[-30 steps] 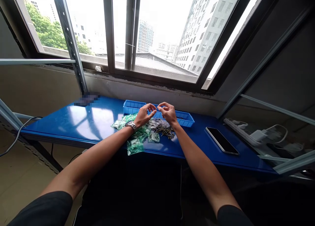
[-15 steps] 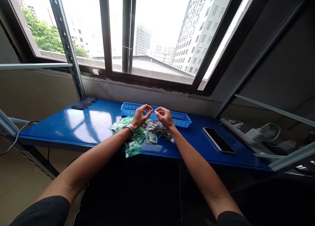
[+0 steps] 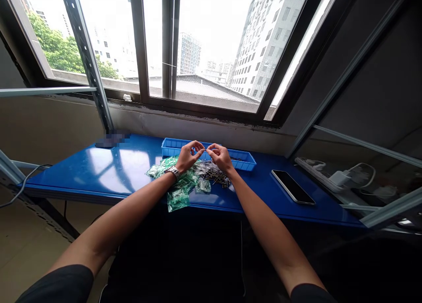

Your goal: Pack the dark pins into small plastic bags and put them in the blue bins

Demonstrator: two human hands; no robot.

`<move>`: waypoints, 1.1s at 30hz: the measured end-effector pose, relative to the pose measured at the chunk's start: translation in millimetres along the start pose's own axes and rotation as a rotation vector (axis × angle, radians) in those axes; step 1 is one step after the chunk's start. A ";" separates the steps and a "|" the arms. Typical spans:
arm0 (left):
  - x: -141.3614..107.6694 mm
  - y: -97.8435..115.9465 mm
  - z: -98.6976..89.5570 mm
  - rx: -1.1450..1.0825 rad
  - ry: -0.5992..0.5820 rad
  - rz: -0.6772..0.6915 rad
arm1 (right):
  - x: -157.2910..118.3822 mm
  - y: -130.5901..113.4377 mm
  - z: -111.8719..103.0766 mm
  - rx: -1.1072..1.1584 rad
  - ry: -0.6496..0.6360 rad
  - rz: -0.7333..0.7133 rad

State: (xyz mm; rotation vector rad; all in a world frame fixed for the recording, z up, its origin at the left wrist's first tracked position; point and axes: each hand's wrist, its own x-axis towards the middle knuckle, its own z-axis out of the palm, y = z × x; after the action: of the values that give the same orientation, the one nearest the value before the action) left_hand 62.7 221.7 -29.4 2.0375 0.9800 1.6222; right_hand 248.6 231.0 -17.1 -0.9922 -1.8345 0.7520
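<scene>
My left hand [image 3: 190, 157] and my right hand [image 3: 220, 157] meet fingertip to fingertip above the near side of a long blue plastic bin [image 3: 244, 162]. Each is closed in a pinch, and whatever sits between the fingertips is too small to make out. Below my left hand lies a heap of green-tinted plastic packets [image 3: 180, 196]. Dark, thin screw-like pieces [image 3: 216, 177] are piled under my right wrist. A metal watch [image 3: 173, 172] circles my left wrist. Part of the bin's inside is hidden behind my hands.
The blue table [image 3: 108, 175] reaches to the wall under a window. A phone [image 3: 292, 187] lies on its right side, with a white charger [image 3: 339, 178] beyond. A metal shelf post [image 3: 87, 52] rises at the back left, near a blurred dark object [image 3: 112, 139].
Both hands stay in nearly the same place, with the fingertips still together. The view has shifted very slightly.
</scene>
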 end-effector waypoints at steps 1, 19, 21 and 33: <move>0.0 -0.2 0.0 0.007 -0.004 0.001 | -0.4 -0.8 -0.1 -0.007 0.007 -0.005; -0.9 -1.0 0.5 0.042 -0.006 0.022 | -4.8 -5.8 -2.5 -0.189 0.056 -0.121; -0.7 -2.3 0.5 0.022 -0.008 0.015 | -4.3 -3.5 -2.8 -0.223 -0.011 -0.141; -0.4 -2.9 1.3 0.035 -0.002 0.017 | -4.2 -0.1 -3.2 -0.230 0.152 -0.279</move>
State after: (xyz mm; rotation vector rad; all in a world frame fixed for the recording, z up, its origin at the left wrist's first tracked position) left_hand 63.0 223.6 -31.9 2.0761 0.9994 1.6220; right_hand 252.6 227.6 -17.5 -0.8839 -1.9022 0.2944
